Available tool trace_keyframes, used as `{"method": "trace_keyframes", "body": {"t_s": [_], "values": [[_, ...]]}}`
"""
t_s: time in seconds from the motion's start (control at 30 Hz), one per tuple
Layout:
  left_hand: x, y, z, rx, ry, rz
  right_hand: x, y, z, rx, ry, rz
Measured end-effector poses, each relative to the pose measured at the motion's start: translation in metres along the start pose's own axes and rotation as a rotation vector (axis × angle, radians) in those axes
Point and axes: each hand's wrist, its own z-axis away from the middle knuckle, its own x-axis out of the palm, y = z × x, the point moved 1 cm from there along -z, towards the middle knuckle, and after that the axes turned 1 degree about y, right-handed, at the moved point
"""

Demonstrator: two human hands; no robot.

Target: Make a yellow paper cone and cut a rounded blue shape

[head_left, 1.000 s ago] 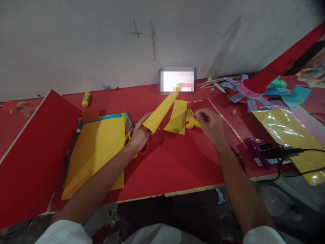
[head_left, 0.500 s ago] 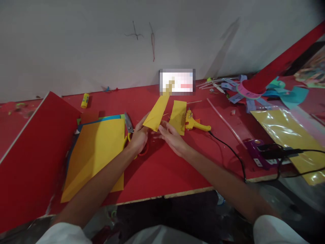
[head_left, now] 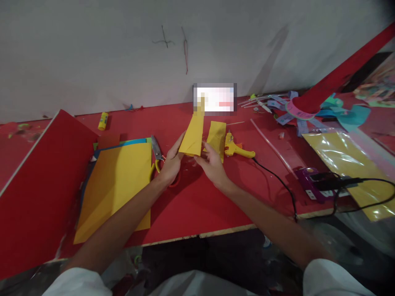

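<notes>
My left hand (head_left: 171,163) and my right hand (head_left: 212,164) both pinch the lower edge of a long yellow paper strip (head_left: 194,131), which stands tilted up above the red table (head_left: 210,197). A second yellow paper piece (head_left: 217,137) lies flat just right of it. A yellow glue gun (head_left: 236,148) lies on the table beside that piece, its black cord (head_left: 277,181) trailing toward the front right. Scissors (head_left: 158,154) with yellow and red handles lie under my left hand.
A stack of yellow, blue and green sheets (head_left: 119,185) lies at the left, next to a big red board (head_left: 33,189). A glue stick (head_left: 103,120) stands near the wall. At the right are a purple power strip (head_left: 311,185), a plastic-wrapped yellow sheet (head_left: 345,160), paper scraps (head_left: 308,111) and a clear glue rod (head_left: 271,142).
My right hand left the glue gun, came left and took hold of the yellow strip's lower edge. The strip has swung more upright.
</notes>
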Motion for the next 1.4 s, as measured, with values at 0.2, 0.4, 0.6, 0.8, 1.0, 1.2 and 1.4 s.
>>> {"method": "trace_keyframes", "body": {"t_s": [0.2,0.4,0.6,0.8,1.0,1.2,1.4], "values": [[-0.003,0.007,0.001,0.071,-0.266,-0.194,-0.011,-0.002,-0.003,-0.011,0.137,0.042],[-0.009,0.000,-0.003,-0.031,-0.207,-0.053,-0.025,-0.008,-0.009,-0.023,0.207,-0.001],[-0.006,0.000,-0.003,-0.074,-0.083,0.090,-0.031,-0.015,-0.008,-0.067,0.126,0.233],[-0.003,0.008,-0.001,-0.109,-0.028,0.143,-0.036,-0.019,-0.010,-0.206,0.076,0.454],[-0.009,0.008,-0.004,-0.124,0.099,0.203,-0.042,-0.019,-0.014,-0.212,0.181,0.347],[-0.016,0.005,-0.009,-0.067,0.153,0.246,-0.038,-0.020,-0.009,-0.140,0.117,0.271],[-0.014,0.005,-0.010,-0.041,0.149,0.257,-0.031,-0.019,-0.006,-0.241,0.094,0.385]]}}
